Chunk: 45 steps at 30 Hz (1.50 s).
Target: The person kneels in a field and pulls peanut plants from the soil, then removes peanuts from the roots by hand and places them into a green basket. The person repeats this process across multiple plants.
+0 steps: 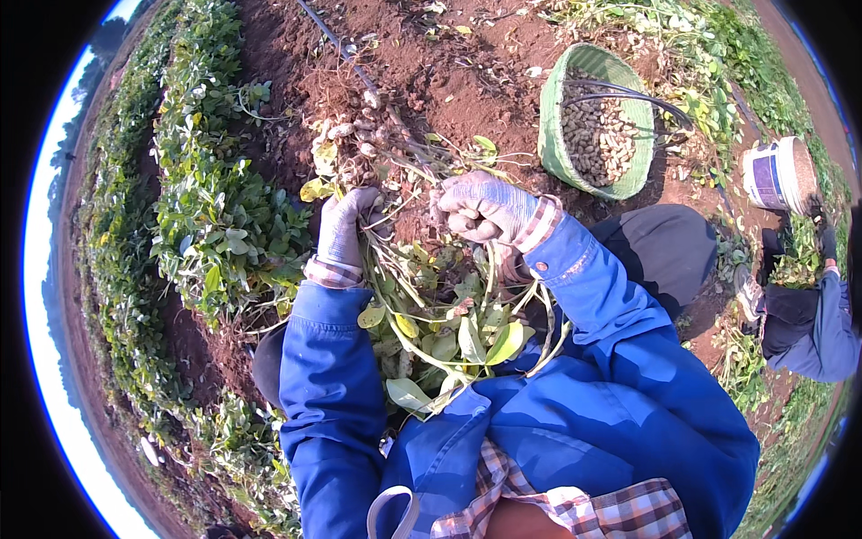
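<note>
In a dirt-stained glove, my left hand (pixel 350 226) grips the stems of an uprooted peanut plant (pixel 397 269). The plant's roots and soil-covered peanut pods (pixel 357 135) stick out beyond that hand, over the red soil. Its leafy tops (pixel 458 333) hang back against my lap and chest. My right hand (pixel 488 209), gloved too, is beside the roots with its fingers curled in; whether anything lies inside them is hidden. Up and to the right of this hand stands a green woven basket (pixel 553 128) with black handles, partly filled with picked peanuts (pixel 599 138).
Leafy peanut rows (pixel 209 195) run along the left. A black hose (pixel 330 34) crosses the soil ahead. Pulled plants (pixel 673 60) lie at the upper right. Near the right rim, another person (pixel 818 323) bends over plants beside a white bucket (pixel 764 176).
</note>
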Tool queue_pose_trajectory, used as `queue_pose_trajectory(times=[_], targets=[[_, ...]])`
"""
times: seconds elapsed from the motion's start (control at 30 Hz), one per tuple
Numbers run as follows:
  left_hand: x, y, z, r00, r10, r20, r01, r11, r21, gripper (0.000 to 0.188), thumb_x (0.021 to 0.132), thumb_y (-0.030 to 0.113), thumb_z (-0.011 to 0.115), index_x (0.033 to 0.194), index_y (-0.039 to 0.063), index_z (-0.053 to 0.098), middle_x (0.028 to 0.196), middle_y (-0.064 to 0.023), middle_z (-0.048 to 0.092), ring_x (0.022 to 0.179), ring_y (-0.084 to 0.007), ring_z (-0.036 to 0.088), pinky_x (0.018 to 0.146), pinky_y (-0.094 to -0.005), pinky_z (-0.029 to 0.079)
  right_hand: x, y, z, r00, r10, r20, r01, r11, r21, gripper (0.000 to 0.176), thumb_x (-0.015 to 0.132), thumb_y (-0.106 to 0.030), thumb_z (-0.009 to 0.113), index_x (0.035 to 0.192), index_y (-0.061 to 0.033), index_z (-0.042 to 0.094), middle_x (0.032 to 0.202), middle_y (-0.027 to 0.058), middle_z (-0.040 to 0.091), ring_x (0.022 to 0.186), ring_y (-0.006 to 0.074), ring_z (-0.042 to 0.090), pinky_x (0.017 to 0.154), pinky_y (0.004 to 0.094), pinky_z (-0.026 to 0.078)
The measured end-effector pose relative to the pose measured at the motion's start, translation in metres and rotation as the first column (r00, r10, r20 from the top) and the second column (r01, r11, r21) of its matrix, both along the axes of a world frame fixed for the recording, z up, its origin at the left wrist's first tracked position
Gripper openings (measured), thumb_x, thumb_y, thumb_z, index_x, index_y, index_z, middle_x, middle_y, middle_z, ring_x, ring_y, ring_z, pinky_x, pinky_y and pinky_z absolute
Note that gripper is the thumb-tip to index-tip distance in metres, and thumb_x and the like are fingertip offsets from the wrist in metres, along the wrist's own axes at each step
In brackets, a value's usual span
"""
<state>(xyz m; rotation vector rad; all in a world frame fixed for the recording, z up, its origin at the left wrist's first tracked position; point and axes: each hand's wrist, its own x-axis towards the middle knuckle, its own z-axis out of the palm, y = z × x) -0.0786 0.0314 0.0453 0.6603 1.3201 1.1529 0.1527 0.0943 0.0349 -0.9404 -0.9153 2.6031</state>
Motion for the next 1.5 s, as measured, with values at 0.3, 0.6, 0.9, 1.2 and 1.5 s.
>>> queue_pose_trajectory(times=[0.3,0.6,0.9,1.2,1.5], targets=[[0.012,0.001,0.008,0.985,-0.086,0.147,0.089,0.996,-0.013,0.016,0.081,0.018,0.063,0.074,0.005,0.061,0.059,-0.0006,0.055,0.047,-0.01,0.051,0.045,-0.024,0.043,0.029,0.066,-0.015,0.305,-0.628,0.716,-0.623,0.437,0.649,0.025,0.087,-0.031,0.056,0.1,-0.0111,0.063,0.092,0.0207,0.067,0.091,0.0388,0.064,0.079,0.0465,0.05],[0.02,0.001,0.005,0.985,-0.117,0.127,0.125,0.991,-0.051,0.012,0.081,0.017,0.064,0.082,0.006,0.06,0.065,0.0008,0.057,0.048,-0.0087,0.051,0.045,-0.0238,0.043,0.028,0.094,-0.049,0.223,-0.594,0.773,-0.582,0.555,0.594,0.029,0.09,-0.026,0.052,0.103,-0.0045,0.065,0.105,0.0216,0.066,0.101,0.0369,0.063,0.088,0.0463,0.049],[0.021,0.003,0.004,0.982,-0.138,0.127,0.143,0.989,-0.029,0.013,0.081,0.019,0.064,0.082,0.006,0.061,0.066,0.0,0.057,0.05,-0.0088,0.052,0.046,-0.0235,0.043,0.053,0.119,-0.056,0.78,-0.462,0.423,0.308,0.871,0.383,0.018,0.093,-0.016,0.053,0.105,-0.0086,0.064,0.077,0.0081,0.064,0.058,0.0197,0.063,0.042,0.0318,0.048],[-0.002,-0.003,0.005,0.99,0.033,0.139,-0.031,0.999,-0.012,0.018,0.086,0.026,0.059,0.078,0.01,0.055,0.064,0.002,0.052,0.05,-0.0087,0.046,0.047,-0.0234,0.036,0.131,0.107,-0.023,0.696,-0.643,0.32,0.46,0.741,0.49,0.028,0.095,-0.03,0.055,0.093,-0.0026,0.063,0.063,-0.0047,0.046,0.044,0.0049,0.039,0.037,0.0199,0.029],[-0.004,-0.004,0.008,0.997,0.01,0.071,-0.009,1.0,-0.016,0.02,0.082,0.022,0.06,0.075,0.003,0.06,0.061,-0.0008,0.053,0.049,-0.0113,0.05,0.046,-0.0243,0.042,0.041,-0.001,0.026,0.928,-0.346,0.14,0.055,0.498,0.865,0.036,0.089,-0.019,0.062,0.122,-0.0061,0.06,0.09,0.0022,0.068,0.072,0.0144,0.064,0.061,0.0264,0.052]])
